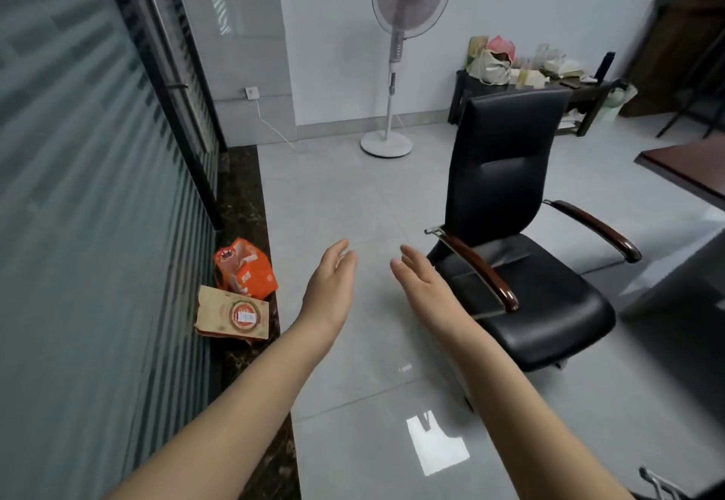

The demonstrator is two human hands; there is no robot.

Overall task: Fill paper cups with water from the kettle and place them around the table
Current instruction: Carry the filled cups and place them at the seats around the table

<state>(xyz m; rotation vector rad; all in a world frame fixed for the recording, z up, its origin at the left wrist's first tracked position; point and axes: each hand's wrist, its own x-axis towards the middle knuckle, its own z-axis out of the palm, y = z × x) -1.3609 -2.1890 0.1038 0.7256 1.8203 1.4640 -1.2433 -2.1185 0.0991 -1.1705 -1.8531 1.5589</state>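
Paper cups and the kettle do not show anywhere from the head camera; of the dark reddish-brown wooden table only one corner enters at the right edge, and that corner is bare. Both bare forearms reach forward over the glossy pale grey tiled floor. The left hand is open, fingers loosely extended and slightly curved, palm turned inward, holding nothing. The right hand mirrors it, open with relaxed fingers, palm facing the left one, also empty; the two hands are near each other but apart.

Just right of the right hand stands a black leather office chair with brown wooden armrests, its seat vacant. On the dark marble strip along the frosted glass partition at the left lie two packages: an orange cardboard box, tilted and seemingly torn open, its contents not discernible, and just in front of it a tan paper bag with a round red and green label, lying flat and touching the box.

Against the far white wall stands a white pedestal fan. To its right a low dark side table carries a cluster of plastic bags and small containers; what they contain is too small to tell.
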